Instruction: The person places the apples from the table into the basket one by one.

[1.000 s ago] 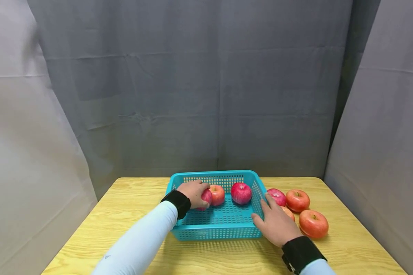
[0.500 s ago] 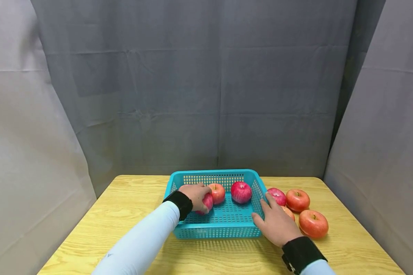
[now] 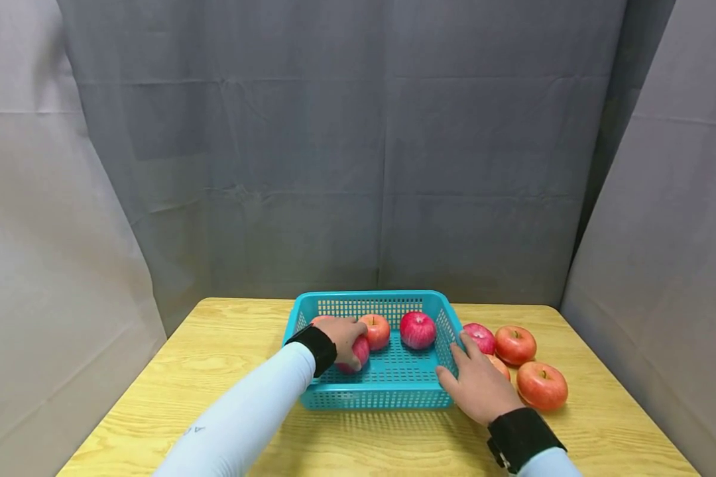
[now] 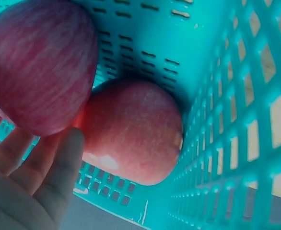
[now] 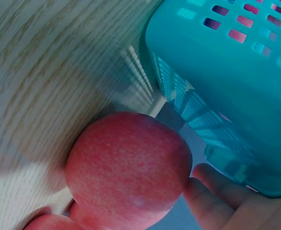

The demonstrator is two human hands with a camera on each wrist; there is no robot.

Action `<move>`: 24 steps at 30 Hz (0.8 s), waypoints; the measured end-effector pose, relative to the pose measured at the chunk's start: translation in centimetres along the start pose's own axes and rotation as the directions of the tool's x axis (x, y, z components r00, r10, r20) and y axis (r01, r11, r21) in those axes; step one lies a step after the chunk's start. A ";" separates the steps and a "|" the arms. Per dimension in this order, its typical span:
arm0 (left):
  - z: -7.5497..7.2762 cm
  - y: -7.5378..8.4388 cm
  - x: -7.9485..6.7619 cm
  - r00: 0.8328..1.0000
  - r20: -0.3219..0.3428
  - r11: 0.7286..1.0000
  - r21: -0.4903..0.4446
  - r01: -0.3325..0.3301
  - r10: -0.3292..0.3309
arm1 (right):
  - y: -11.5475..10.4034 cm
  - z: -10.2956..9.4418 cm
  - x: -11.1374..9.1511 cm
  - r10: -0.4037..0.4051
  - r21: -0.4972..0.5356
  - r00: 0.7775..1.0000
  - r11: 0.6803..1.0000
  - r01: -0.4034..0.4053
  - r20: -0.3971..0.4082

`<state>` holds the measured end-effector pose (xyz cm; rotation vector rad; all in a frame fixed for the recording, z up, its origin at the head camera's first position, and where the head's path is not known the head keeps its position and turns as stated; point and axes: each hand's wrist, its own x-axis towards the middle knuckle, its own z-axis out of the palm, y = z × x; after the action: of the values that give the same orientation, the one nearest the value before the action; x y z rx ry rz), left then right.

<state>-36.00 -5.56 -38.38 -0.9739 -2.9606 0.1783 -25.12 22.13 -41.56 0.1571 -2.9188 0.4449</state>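
Observation:
Inside the turquoise basket (image 3: 376, 397), my left hand (image 3: 339, 334) curls over a dark red apple (image 3: 358, 354), thumb on the near side and fingers on the far side. The left wrist view shows the fingertips against this apple (image 4: 40, 62). A lighter red apple (image 4: 131, 129) lies beside it near the basket's corner, mostly covered by the hand in the head view. My right hand (image 3: 480, 387) lies at the basket's right wall with fingers fairly straight. In the right wrist view its fingertips reach between the basket and an apple (image 5: 128, 167).
Also in the basket are an orange-red apple (image 3: 375, 331) and a dark red apple (image 3: 417, 330). Several apples, one of them at the back (image 3: 516, 344) and one nearer (image 3: 541, 385), stand on the wooden table (image 3: 227, 358) right of the basket. Grey cloth (image 3: 334, 165) hangs behind.
My left hand has shifted slightly right with the dark red apple, uncovering part of the apple behind it. The right hand stays in place. The view has tilted a little.

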 end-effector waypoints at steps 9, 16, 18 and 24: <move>0.3 -1.1 -0.6 0.998 -0.066 0.998 -0.060 -0.003 -0.001 | -0.5 0.0 0.1 0.008 0.004 1.000 1.000 -0.008 0.018; -0.3 -0.9 -1.2 0.995 -0.099 0.994 -0.107 -0.016 0.005 | -0.4 0.0 0.1 0.006 -0.008 1.000 1.000 -0.006 0.008; -0.7 -0.9 -1.6 0.994 -0.109 0.993 -0.117 -0.013 0.000 | -0.4 0.0 0.1 0.004 -0.007 1.000 1.000 -0.004 0.007; -2.8 -1.0 -2.3 0.992 -0.121 0.993 -0.120 0.020 -0.034 | -0.3 -0.3 0.0 0.007 0.002 1.000 1.000 -0.007 0.004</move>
<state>-34.54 -7.46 -35.49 -0.9194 -2.8979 -0.0576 -25.02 21.94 -41.19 0.1482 -2.9239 0.4490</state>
